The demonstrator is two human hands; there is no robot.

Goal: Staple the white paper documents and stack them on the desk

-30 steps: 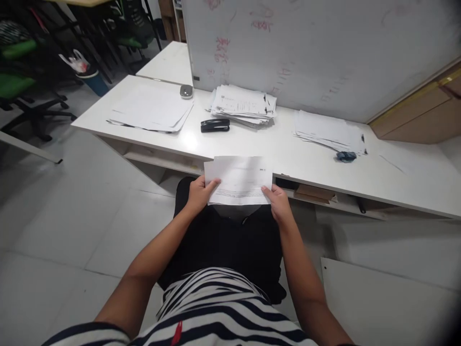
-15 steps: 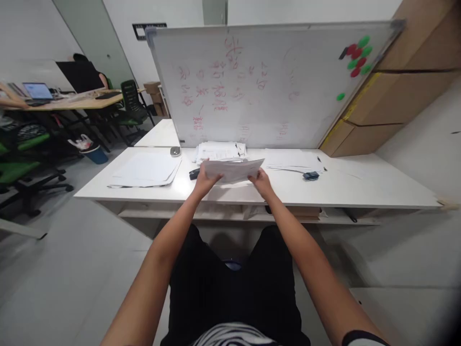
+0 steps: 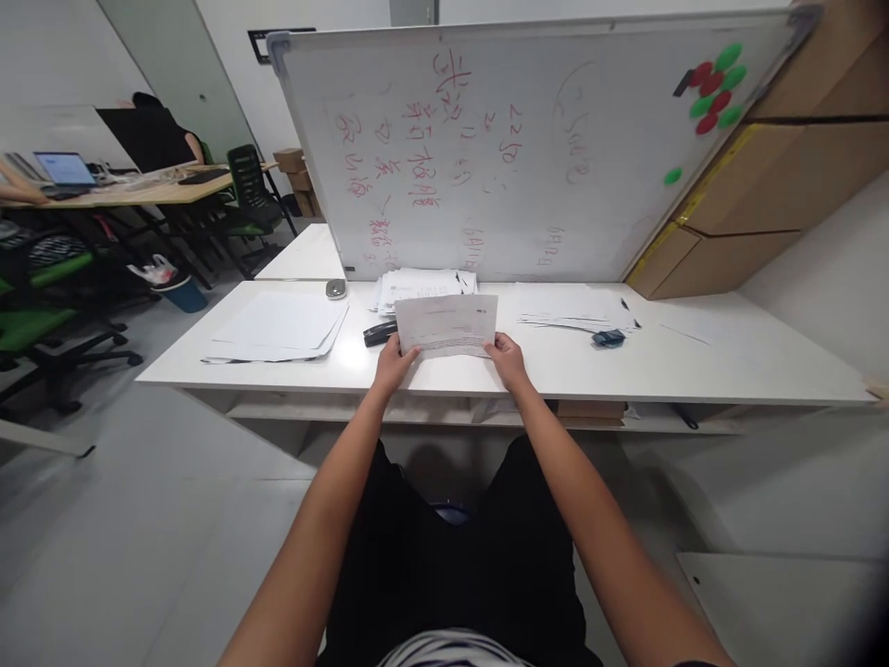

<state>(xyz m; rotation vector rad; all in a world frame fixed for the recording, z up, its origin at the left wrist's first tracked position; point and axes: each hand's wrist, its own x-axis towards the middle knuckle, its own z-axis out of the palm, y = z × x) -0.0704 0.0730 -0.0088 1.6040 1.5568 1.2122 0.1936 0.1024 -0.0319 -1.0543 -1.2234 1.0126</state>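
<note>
Several sheets of paper point(image 3: 446, 324) stand upright between my hands, just above the front of the white desk point(image 3: 444, 376). My left hand point(image 3: 394, 364) pinches their lower left corner, thumb on the near face. At the lower right corner, my right hand point(image 3: 507, 359) grips the same sheets. Behind the left hand lies a black stapler point(image 3: 379, 333), partly hidden by the papers. A printed paper pile point(image 3: 425, 282) rests behind the held sheets, against the whiteboard.
On the left lies a stack of white sheets point(image 3: 278, 324), with a grey mouse point(image 3: 336, 289) behind it. More papers point(image 3: 566, 306) and a dark blue object point(image 3: 608, 339) are at right. The whiteboard point(image 3: 444, 167) leans behind, beside cardboard boxes point(image 3: 736, 204).
The held papers have turned from tilted and lying back to upright and level, their printed face now toward me. Both hands have lowered slightly to the bottom corners.
</note>
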